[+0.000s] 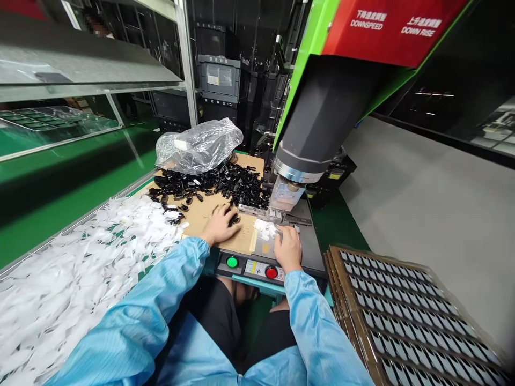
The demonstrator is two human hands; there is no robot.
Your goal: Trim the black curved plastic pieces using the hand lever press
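My left hand (221, 225) is over the cardboard sheet (241, 244), its fingers spread and slightly blurred. Under its fingertips lie a few small black plastic parts (234, 219). A large heap of the same black parts (225, 179) is just beyond it. On the grey machine base, my right hand (288, 247) is beside a small cluster of white pieces (264, 229). Its fingers are bent and close together; whatever they pinch is hidden. Above and beyond that hand, the press head (287, 194) hangs over a small fixture (276, 213).
Many thin white pieces (88, 268) cover the table at left. A clear plastic bag (201, 145) sits behind the black heap. A green button (232, 261) and a red button (271, 273) face me on the front panel. Stacked trays of parts (410, 311) stand at right.
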